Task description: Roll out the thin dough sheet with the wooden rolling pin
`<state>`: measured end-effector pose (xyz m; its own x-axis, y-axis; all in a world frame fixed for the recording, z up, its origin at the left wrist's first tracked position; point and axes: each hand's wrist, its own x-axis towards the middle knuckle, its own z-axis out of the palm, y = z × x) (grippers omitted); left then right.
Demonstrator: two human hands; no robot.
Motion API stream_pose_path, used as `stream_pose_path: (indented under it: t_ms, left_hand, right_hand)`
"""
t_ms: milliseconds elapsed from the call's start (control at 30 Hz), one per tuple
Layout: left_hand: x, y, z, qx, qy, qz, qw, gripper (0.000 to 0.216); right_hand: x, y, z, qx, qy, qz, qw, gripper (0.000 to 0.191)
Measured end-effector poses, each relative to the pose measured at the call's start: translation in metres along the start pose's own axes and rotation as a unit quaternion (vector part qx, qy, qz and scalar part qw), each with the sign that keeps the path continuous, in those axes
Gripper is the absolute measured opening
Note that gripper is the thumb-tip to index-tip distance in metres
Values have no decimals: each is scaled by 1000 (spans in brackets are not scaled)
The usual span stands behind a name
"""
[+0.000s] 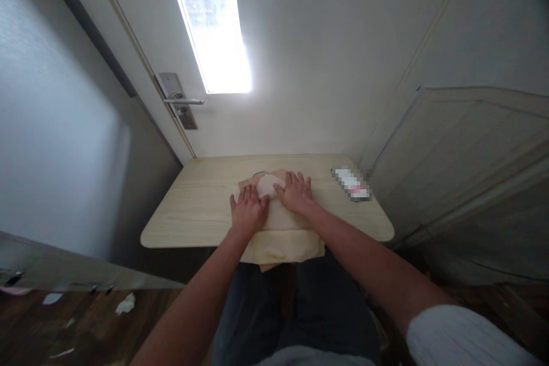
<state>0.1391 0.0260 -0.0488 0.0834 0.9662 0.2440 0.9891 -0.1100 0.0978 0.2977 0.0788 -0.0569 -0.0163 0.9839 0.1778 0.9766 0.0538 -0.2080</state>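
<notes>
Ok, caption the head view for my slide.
Left hand and right hand on layered pale sheets overhanging a wood-grain tabletop by a lever-handled door.

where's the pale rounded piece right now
The pale rounded piece is just below the centre of the head view, between the left hand and the right hand, with tan material showing behind it on the table.

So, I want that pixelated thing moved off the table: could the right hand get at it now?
Probably yes: the right hand rests spread on the tan material, and nothing visible on the table blocks its way to the pixelated item.
</notes>
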Motion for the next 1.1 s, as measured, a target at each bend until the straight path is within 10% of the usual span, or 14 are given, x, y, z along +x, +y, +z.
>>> stream_pose_path:
  t_ms: [667, 1100]
  left_hand:
    - [84, -41, 13, -19, -59, -52, 997, 60]
    - [9, -29, -24, -92, 128, -50, 986, 49]
  right_hand:
    - [104, -32, 20, 17, -4, -67, 998, 62]
    - [20, 25, -12, 71, -23, -245, 967, 35]
